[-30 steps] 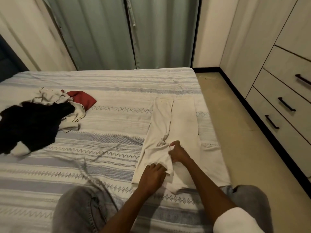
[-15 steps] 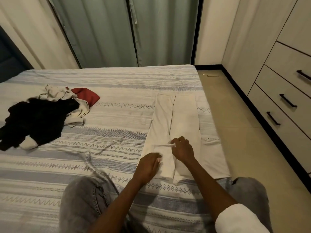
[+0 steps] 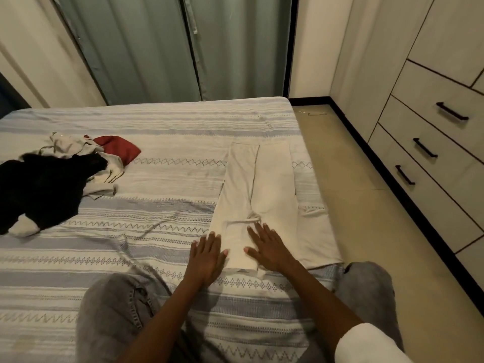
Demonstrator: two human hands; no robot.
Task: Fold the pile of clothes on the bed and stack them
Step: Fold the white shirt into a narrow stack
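A cream garment (image 3: 262, 195) lies flat and lengthwise near the right edge of the striped bed (image 3: 167, 142), its left side folded over along a long crease. My left hand (image 3: 208, 255) lies flat with straight fingers at the garment's near left edge. My right hand (image 3: 269, 247) presses flat on the near end of the garment, fingers spread. At the left of the bed sits a loose pile: a black garment (image 3: 42, 187), a cream striped one (image 3: 78, 150) and a red one (image 3: 117, 149).
My knees in grey jeans (image 3: 112, 320) rest on the bed's near side. Right of the bed runs a strip of beige floor (image 3: 366, 205), then a wardrobe with black-handled drawers (image 3: 432, 142). Green curtains (image 3: 170, 48) hang behind the bed.
Both hands let go of the pinched fabric fold and now lie flat on the garment's near end. The folded left side has been laid down smooth.
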